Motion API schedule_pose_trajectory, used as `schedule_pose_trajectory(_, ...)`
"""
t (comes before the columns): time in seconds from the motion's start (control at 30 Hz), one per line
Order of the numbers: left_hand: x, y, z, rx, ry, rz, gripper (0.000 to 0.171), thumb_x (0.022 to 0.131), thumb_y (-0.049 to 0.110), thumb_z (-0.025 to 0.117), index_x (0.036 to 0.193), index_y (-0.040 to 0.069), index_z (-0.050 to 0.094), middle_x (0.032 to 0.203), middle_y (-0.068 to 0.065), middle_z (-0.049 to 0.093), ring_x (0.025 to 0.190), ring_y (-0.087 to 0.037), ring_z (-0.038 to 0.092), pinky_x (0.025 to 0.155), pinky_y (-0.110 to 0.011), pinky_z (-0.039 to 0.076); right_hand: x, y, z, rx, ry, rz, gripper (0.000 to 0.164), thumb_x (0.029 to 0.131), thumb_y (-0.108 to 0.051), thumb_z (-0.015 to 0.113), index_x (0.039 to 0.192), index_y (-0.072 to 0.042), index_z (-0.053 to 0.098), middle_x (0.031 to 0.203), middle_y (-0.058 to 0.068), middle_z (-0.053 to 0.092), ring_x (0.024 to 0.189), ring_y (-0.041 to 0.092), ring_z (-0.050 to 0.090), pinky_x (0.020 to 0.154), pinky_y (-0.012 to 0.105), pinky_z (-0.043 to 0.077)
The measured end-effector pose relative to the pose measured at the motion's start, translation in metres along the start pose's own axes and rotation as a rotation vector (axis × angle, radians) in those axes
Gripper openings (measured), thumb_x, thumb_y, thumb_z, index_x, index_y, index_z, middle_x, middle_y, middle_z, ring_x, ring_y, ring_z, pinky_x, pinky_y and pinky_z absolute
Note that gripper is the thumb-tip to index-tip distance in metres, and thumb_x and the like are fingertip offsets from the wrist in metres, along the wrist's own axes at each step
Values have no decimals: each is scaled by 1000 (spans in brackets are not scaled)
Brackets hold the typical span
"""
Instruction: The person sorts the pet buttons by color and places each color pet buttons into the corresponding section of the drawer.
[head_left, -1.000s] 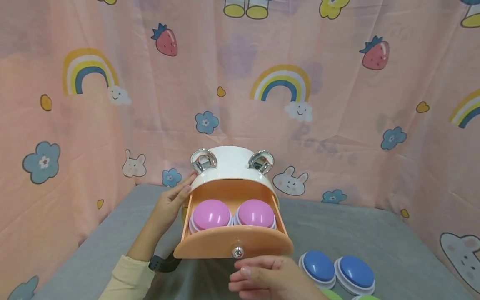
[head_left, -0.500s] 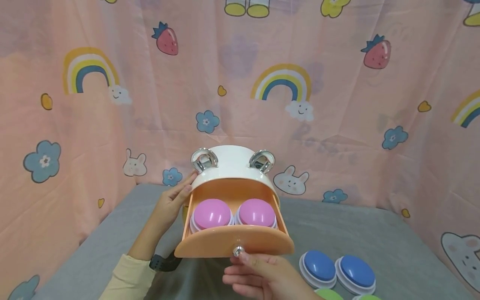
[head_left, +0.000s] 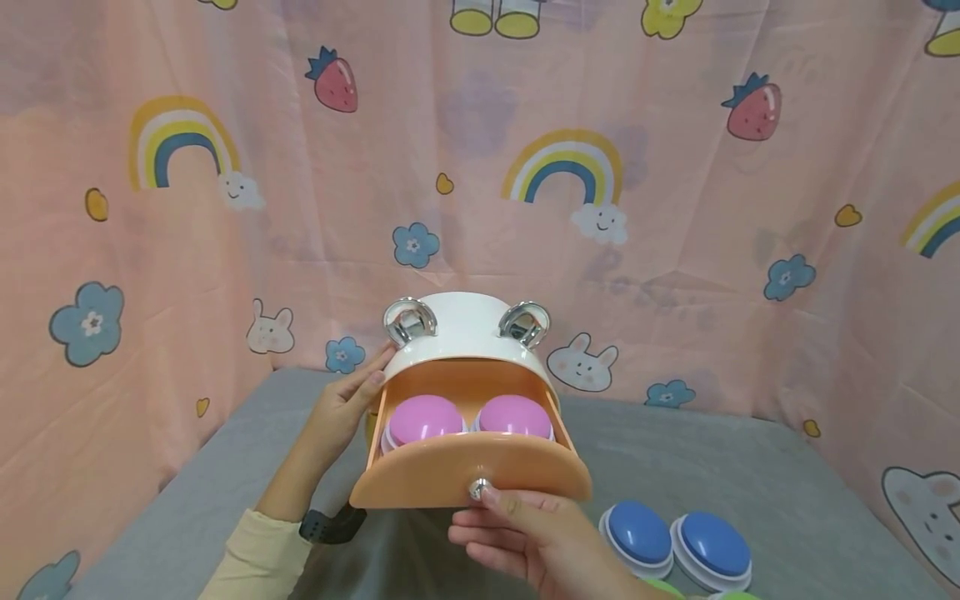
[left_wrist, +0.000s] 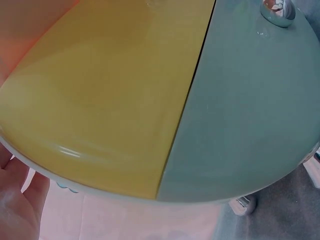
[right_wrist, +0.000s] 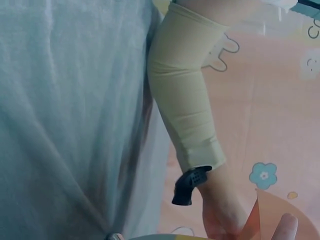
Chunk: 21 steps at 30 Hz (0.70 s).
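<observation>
A white rounded box (head_left: pixel 468 329) with two chrome loops has its orange drawer (head_left: pixel 472 472) pulled out. Inside the drawer sit two pink-domed push buttons (head_left: pixel 427 418) on white bases. Thumb and fingertips of my right hand (head_left: pixel 536 533) pinch the silver knob (head_left: pixel 478 488) on the drawer front; its other fingers are partly extended below. My left hand (head_left: pixel 341 417) rests against the box's left side, fingers straight. Up close, the left wrist view has a yellow panel (left_wrist: pixel 110 100) and a teal panel (left_wrist: pixel 240 115) of the box, with left fingers (left_wrist: pixel 35 192) at its rim.
Two blue push buttons (head_left: pixel 637 533) lie on the grey cloth (head_left: pixel 675 458) to the right, with green ones (head_left: pixel 735 595) partly cut off at the bottom edge. A pink patterned curtain (head_left: pixel 660 308) hangs behind. The left sleeve (right_wrist: pixel 185 115) crosses the right wrist view.
My right hand has come up to the knob and taken hold of it. The drawer front has risen slightly, covering more of the pink buttons. My left hand stays put.
</observation>
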<state>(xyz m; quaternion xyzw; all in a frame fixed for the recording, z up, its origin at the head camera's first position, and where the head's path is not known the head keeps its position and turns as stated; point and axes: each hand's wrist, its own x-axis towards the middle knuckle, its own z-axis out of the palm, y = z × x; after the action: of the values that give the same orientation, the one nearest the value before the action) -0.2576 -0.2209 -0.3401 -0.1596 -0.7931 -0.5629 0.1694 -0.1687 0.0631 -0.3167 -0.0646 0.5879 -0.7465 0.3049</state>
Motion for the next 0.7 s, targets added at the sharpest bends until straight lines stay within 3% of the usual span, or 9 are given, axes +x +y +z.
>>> schedule_pose_trajectory(0.23, 0, -2, 0, -1, -2, -4, 46, 106, 29, 46, 150, 14, 46, 161, 0, 35, 153, -25, 26, 120, -45, 28, 5, -5, -3, -7, -81, -61, 41, 100, -32, 59, 123, 2, 63, 102, 3, 77, 97, 12, 74, 89, 25, 59)
schedule_pose_trajectory(0.7, 0, -2, 1, 4, 10, 7, 45, 106, 27, 46, 149, 13, 46, 161, -1, 35, 152, -26, 28, 120, -47, 29, 24, -16, 2, -45, 1, -132, 48, 97, -35, 64, 126, 3, 61, 105, 5, 77, 99, 15, 75, 91, 28, 59)
